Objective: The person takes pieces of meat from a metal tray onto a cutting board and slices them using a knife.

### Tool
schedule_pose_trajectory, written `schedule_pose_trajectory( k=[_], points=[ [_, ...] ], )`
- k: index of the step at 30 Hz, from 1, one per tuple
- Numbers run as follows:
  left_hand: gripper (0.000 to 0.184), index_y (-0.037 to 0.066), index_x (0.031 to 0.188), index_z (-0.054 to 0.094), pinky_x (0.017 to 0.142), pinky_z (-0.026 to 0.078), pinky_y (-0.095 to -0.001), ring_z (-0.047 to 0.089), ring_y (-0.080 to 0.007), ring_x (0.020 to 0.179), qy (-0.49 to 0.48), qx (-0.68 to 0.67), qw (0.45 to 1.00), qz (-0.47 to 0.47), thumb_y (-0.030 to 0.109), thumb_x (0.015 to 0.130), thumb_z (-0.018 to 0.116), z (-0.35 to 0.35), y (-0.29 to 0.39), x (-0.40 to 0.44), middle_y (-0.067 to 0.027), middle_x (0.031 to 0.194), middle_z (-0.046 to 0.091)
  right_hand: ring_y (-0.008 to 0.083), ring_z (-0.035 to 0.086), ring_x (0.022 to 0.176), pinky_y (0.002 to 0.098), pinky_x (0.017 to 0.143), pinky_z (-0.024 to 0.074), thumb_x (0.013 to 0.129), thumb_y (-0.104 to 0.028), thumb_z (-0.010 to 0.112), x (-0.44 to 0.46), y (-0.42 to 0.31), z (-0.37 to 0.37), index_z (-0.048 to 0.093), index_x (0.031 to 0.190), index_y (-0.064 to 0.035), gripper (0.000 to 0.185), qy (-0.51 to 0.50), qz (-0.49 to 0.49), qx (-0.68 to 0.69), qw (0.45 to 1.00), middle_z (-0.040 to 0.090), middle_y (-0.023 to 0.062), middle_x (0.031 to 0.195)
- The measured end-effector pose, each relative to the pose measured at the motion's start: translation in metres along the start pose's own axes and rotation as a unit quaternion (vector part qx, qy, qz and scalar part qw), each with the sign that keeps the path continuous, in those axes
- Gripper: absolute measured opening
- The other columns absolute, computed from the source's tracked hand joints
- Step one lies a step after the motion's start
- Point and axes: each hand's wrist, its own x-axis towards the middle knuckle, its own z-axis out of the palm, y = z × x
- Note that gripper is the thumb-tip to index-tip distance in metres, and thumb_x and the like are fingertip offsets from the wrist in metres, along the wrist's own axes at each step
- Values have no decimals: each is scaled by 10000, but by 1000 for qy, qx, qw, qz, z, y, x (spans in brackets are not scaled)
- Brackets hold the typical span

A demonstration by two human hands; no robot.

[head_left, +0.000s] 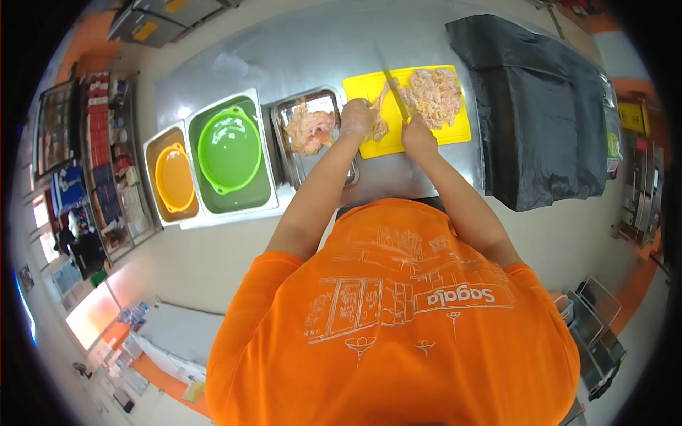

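Observation:
On the steel counter lies a yellow cutting board [420, 137] with raw chicken on it. My right hand [419, 138] is wrapped round the handle of a knife [396, 96], whose blade points away from me across the board. My left hand [357, 118] has its fingers closed on a strip of raw chicken [380, 113] at the board's left side, left of the blade. A heap of cut chicken pieces [432, 97] covers the board's upper right. Larger raw chicken pieces [310, 129] sit in a steel tray [295, 167] beside my left wrist.
Left of the tray, two sink-like steel basins hold a green colander [229, 150] and an orange colander [175, 177]. Black plastic sheeting [536, 113] covers something right of the board. A shelf rack [110, 163] with boxes stands at far left.

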Motion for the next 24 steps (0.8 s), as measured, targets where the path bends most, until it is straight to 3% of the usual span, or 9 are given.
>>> schedule_pose_trajectory(
  k=[5, 7, 11, 14, 16, 19, 20, 24],
  points=[
    [411, 6, 963, 762, 806, 572, -425, 736, -358, 880, -66, 6, 997, -37, 404, 863, 778, -22, 22, -1, -227, 928, 745, 453, 714, 920, 565, 813, 561, 1042, -311, 479, -72, 26, -9, 490, 1164, 27, 360, -82, 65, -52, 993, 714, 291, 983],
    [420, 12, 1033, 766, 825, 577, -412, 741, -354, 917, -96, 0, 994, -46, 374, 823, 806, -21, 18, 2, -231, 1013, 748, 447, 715, 913, 563, 809, 562, 1042, -307, 473, -71, 30, -4, 497, 1164, 22, 352, -71, 71, -53, 994, 715, 284, 993],
    [396, 5, 1027, 762, 798, 579, -405, 742, -357, 879, -111, -62, 989, -78, 349, 835, 796, -36, 39, -13, -231, 1000, 749, 445, 713, 919, 562, 820, 559, 1045, -291, 445, -33, 20, 13, 499, 1166, 16, 334, 2, -12, -31, 999, 715, 277, 1006],
    [375, 7, 1024, 762, 814, 575, -406, 743, -343, 893, -102, -101, 983, -117, 333, 841, 790, -59, 62, -29, -226, 987, 751, 445, 713, 920, 556, 821, 562, 1043, -292, 445, -27, 0, 3, 499, 1167, 20, 340, 0, 12, -26, 1000, 715, 273, 1010],
    [368, 9, 1022, 762, 825, 572, -408, 744, -329, 901, -75, 11, 996, -51, 328, 841, 790, -33, 38, -10, -218, 977, 754, 455, 714, 874, 560, 786, 568, 1038, -315, 474, -50, 28, 17, 498, 1151, 20, 355, -20, 46, -12, 999, 714, 272, 957],
    [389, 7, 1022, 761, 842, 568, -412, 743, -321, 924, -69, -17, 997, -40, 344, 830, 798, -20, 23, -2, -219, 984, 754, 459, 716, 832, 559, 738, 572, 1034, -347, 499, -114, 48, 9, 495, 1121, 25, 382, -19, 62, -27, 998, 714, 275, 914],
    [338, 1, 1012, 761, 799, 569, -389, 744, -274, 883, -63, -6, 998, -24, 305, 866, 785, -20, 23, -3, -182, 957, 763, 459, 716, 828, 558, 731, 573, 1033, -351, 502, -125, 51, 6, 497, 1113, 26, 386, -35, 71, -27, 997, 714, 275, 906],
    [293, -8, 1051, 744, 773, 557, -351, 728, -217, 852, -92, -180, 978, -50, 255, 923, 738, 10, -18, 25, -136, 949, 762, 481, 707, 850, 575, 747, 567, 1026, -347, 543, -109, 43, 6, 514, 1064, 32, 382, 5, 49, 0, 999, 706, 299, 886]
  ],
)
